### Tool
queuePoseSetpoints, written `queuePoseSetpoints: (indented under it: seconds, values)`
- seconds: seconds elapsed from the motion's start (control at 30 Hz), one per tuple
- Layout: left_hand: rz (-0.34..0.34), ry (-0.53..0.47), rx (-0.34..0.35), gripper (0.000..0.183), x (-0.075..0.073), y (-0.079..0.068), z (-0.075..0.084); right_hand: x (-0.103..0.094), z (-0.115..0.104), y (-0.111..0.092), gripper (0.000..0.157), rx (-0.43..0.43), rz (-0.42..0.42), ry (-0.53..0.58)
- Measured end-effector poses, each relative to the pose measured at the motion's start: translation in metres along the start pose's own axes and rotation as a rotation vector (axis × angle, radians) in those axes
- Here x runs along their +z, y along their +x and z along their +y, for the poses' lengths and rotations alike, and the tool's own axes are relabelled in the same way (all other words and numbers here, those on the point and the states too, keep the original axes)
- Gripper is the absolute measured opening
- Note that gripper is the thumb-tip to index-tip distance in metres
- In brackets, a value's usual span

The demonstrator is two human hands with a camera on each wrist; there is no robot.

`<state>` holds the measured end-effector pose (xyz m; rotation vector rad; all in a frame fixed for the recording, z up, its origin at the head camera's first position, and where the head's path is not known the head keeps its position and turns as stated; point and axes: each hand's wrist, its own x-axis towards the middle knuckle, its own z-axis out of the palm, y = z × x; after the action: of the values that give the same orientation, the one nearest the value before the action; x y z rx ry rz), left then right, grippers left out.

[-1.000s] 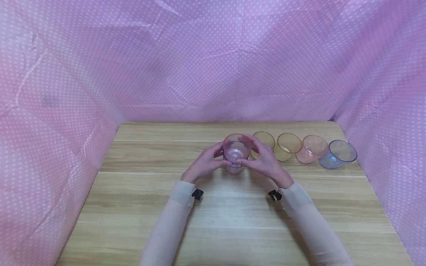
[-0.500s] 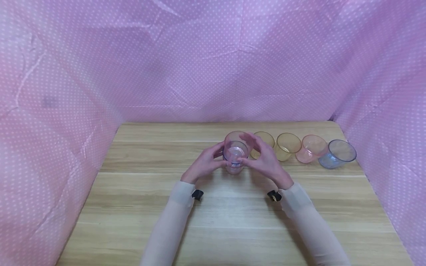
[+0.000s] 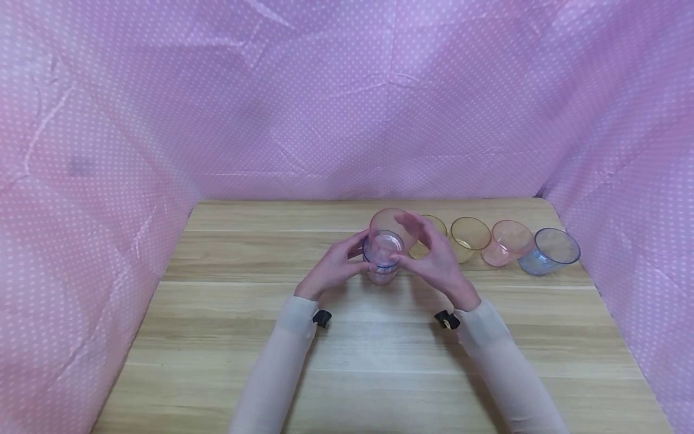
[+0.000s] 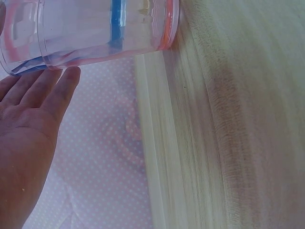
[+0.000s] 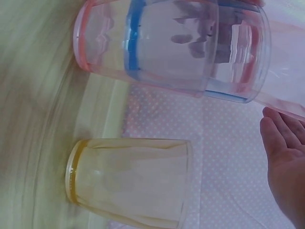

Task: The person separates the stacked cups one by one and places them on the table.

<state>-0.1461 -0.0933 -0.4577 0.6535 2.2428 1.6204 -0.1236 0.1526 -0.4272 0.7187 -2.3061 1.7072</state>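
Observation:
My right hand [image 3: 438, 265] grips a clear pink cup [image 3: 391, 220], its thumb on the near side. This cup is tilted slightly to the right, its lower part inside a clear blue cup [image 5: 134, 38]. The blue cup sits nested in another pink cup [image 5: 82, 36], which stands upright on the table. My left hand [image 3: 335, 268] holds the nested pair near their rims, thumb in front and fingers behind. In the left wrist view, the fingers [image 4: 62, 93] touch the side of the stack near the rims. The fingertips behind the cups are partly hidden in the head view.
Right of the stack stand a yellow cup [image 3: 429, 226], partly behind my right hand, another yellow cup [image 3: 470, 236], a pink cup [image 3: 508, 244] and a blue cup [image 3: 550, 253] in a row. Pink dotted cloth [image 3: 347, 120] encloses the wooden table [image 3: 238, 337].
My right hand has drawn the upper pink cup upward and slightly right, so more of it shows above the blue cup. My left hand and the lower cups stay in place.

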Motion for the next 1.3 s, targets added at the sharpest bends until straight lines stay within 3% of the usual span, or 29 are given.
queuePoseSetpoints:
  seconds: [0.8,1.3]
  values:
    - [-0.003,-0.026,0.008,0.079,0.001,-0.002,0.001,-0.014,-0.015,-0.011,0.088,-0.087,0.097,0.064]
    - [-0.005,-0.017,0.024,0.081,0.0,-0.002,0.0,-0.031,-0.021,-0.025,0.086,-0.061,0.165,0.071]
